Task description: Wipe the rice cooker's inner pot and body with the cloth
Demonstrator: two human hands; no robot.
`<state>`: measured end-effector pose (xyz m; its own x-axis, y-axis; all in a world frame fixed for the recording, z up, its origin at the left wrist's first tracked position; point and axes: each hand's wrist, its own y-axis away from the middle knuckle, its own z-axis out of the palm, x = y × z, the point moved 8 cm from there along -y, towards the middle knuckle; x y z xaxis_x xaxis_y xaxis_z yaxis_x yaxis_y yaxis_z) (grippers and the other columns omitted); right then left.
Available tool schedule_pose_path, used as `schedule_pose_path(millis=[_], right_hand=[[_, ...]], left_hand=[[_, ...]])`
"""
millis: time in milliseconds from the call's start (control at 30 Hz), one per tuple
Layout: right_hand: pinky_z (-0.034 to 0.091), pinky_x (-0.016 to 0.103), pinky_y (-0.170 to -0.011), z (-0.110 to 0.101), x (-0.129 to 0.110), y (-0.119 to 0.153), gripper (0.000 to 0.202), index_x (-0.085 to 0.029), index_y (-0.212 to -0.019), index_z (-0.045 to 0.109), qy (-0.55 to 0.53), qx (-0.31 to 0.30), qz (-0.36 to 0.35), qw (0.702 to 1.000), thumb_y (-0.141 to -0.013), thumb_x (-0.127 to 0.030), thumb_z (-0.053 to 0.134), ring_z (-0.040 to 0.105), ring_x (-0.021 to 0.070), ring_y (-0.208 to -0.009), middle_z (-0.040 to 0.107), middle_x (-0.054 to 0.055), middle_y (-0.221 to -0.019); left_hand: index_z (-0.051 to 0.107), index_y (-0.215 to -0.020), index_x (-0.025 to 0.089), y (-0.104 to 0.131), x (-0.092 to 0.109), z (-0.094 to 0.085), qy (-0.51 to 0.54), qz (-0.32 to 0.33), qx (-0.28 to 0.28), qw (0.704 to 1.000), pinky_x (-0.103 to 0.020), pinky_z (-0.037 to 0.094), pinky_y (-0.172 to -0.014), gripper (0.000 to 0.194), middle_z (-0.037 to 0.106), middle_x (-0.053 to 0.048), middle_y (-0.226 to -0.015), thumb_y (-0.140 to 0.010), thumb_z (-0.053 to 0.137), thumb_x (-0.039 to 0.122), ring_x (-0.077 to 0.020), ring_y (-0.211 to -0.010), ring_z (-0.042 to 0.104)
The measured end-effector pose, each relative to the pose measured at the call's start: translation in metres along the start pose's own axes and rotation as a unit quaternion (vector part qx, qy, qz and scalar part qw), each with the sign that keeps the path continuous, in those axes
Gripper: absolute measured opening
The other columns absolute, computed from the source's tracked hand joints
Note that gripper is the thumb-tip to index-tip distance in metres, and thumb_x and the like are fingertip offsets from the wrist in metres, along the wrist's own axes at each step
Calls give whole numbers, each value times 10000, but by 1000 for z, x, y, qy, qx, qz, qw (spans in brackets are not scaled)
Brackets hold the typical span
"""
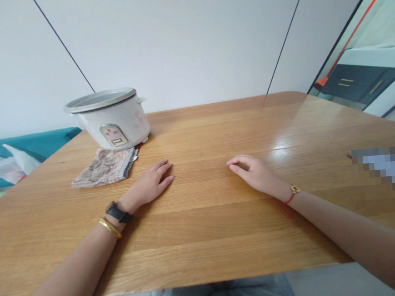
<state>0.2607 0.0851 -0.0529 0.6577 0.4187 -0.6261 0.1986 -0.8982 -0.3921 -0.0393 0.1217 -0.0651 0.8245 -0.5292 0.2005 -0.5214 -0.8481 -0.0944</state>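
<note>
My left hand [153, 182] lies palm down on the wooden table [204, 229], fingers loosely stretched and holding nothing. A dark watch and a gold bangle circle that wrist. My right hand [254, 172] rests on its side on the tabletop, fingers gently curved and the thumb a little apart from them, with nothing in between. Nearest to my left hand is a folded patterned cloth [105, 168], brownish with a blue-grey edge. Just behind the cloth stands a white rice cooker [113, 122] with no lid on it; its inside is mostly hidden by the rim.
A pale panelled wall [189, 43] rises behind the table. At the right edge lies a blurred-out object [390, 164]. Left of the table are a teal surface [56, 141] and a white plastic bag [9, 165]. A red-orange broom [350, 44] leans beyond the doorway.
</note>
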Motion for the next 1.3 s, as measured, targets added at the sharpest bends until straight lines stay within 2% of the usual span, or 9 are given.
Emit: schedule_pose_path(millis=[1300], right_hand=[[506, 421, -914, 3, 1, -1, 208, -216, -933, 711, 3, -9, -4, 1000, -938, -325, 533, 688, 229, -979, 755, 65, -1022]], left_hand=[[514, -1446, 132, 1, -2, 2, -5, 2, 1, 1000, -419, 306, -1207, 639, 428, -158, -1554, -1005, 347, 563, -276, -1424, 421]])
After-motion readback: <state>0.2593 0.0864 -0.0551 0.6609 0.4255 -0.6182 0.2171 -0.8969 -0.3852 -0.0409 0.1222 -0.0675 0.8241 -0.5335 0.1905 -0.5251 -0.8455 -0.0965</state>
